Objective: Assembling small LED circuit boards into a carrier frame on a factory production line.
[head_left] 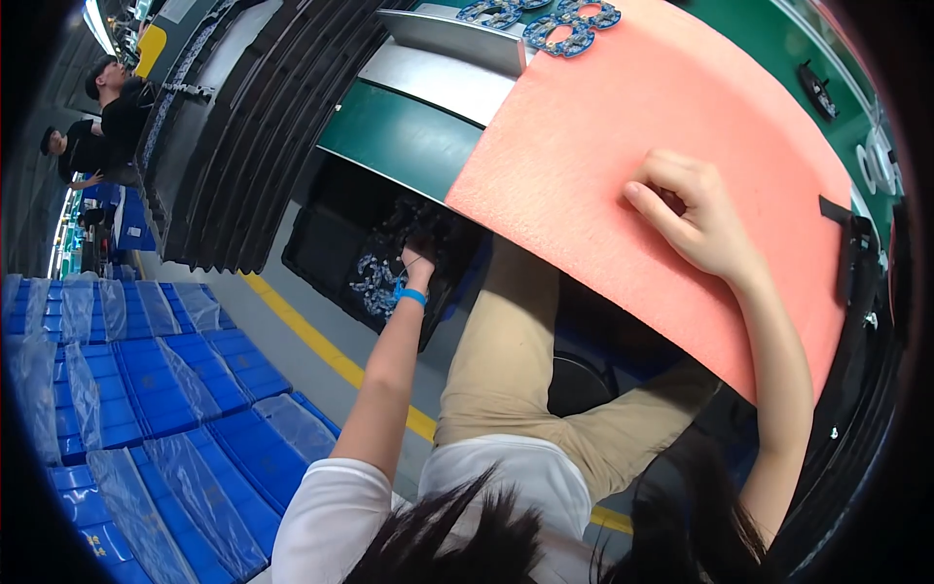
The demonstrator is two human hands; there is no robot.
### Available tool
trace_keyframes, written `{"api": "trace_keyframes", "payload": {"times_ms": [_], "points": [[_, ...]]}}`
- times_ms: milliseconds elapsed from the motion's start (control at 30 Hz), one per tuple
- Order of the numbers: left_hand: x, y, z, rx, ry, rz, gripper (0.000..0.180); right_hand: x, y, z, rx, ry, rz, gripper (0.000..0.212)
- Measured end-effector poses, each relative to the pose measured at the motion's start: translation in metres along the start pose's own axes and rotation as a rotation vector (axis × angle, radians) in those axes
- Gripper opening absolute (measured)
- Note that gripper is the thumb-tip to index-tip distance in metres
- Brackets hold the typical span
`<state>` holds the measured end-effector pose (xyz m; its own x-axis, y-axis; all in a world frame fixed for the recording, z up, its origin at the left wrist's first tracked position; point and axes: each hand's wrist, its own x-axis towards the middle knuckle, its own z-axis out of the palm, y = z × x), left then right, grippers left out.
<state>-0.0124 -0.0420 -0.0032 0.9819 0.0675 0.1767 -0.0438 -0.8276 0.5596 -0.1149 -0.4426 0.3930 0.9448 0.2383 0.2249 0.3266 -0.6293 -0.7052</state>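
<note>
My left hand (416, 261) reaches down into a black bin (321, 238) below the table edge, among small shiny metallic and dark parts (375, 282). A blue band circles its wrist. Its fingers are lost in the shadow, so I cannot tell what they hold. My right hand (696, 219) rests on the pink foam mat (584, 165), its fingers curled in loosely and the thumb bent toward them. Nothing shows in it. Blue ring-shaped circuit boards (559, 37) lie at the mat's far left corner, away from both hands.
Stacked black trays (263, 127) stand at the left. Blue boxes with clear plastic (175, 389) fill the lower left. A metal ledge (448, 44) borders the green tabletop (404, 136). A small black part (817, 92) lies far right. Two people (122, 112) stand at far left.
</note>
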Motion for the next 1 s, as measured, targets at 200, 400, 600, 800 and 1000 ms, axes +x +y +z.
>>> {"api": "trace_keyframes", "payload": {"times_ms": [200,400,600,800,1000], "points": [[-0.005,-0.02,0.017,-0.629,-0.156,-0.254,0.012,-0.003,0.002,0.001,0.013,-0.002,0.0,0.018],[0.02,-0.016,0.014,0.554,-0.326,0.429,0.025,-0.003,0.004,0.001,0.031,-0.004,0.018,0.017],[0.048,-0.017,0.018,0.413,0.069,0.769,0.025,0.0,0.001,0.0,0.041,0.003,0.011,0.017],[0.031,-0.001,0.024,0.392,-0.045,0.627,0.024,-0.005,0.008,0.0,0.037,-0.006,0.011,0.016],[0.027,-0.013,0.031,0.482,0.018,0.622,0.03,-0.003,0.004,-0.005,0.013,-0.014,-0.016,0.014]]}}
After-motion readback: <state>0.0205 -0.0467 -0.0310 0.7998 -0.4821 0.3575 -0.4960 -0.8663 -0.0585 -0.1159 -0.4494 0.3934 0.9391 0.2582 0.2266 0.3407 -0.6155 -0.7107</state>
